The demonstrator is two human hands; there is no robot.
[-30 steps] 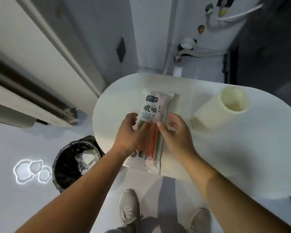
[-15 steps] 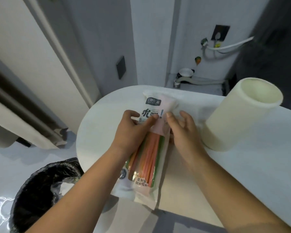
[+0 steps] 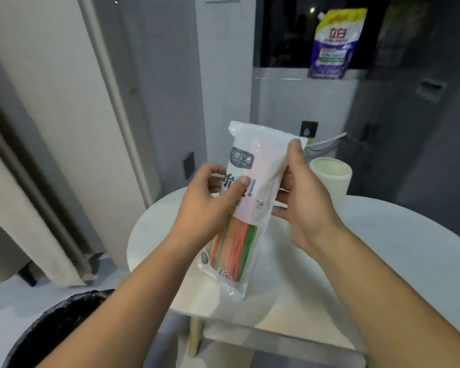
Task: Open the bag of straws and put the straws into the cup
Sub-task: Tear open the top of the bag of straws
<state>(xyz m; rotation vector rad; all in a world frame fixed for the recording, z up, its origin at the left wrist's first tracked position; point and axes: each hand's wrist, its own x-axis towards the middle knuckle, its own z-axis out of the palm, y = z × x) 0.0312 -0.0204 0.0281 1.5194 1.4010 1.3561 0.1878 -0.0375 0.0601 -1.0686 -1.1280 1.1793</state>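
Lifted bag [image 3: 252, 166] above white table [image 3: 383, 248], bin [image 3: 51, 333] beside

The bag of straws [image 3: 255, 160] is held above the desk [image 3: 383, 248], between the left grip [image 3: 205, 208] and right grip [image 3: 306, 208] (one at each side). The cup [image 3: 329, 181] stands on the desk, behind the right grip.

The bag [image 3: 260, 155] is seen white in its upper part, with a dark grey label and blue lettering, and clear below. The straws [image 3: 237, 245] inside are striped in orange, pink, yellow and green. The cup [image 3: 332, 187] is cream, the bench [image 3: 396, 248] white. A pouch [image 3: 332, 49] is coloured purple with a yellow top. A bin [image 3: 59, 330] is lined in black.
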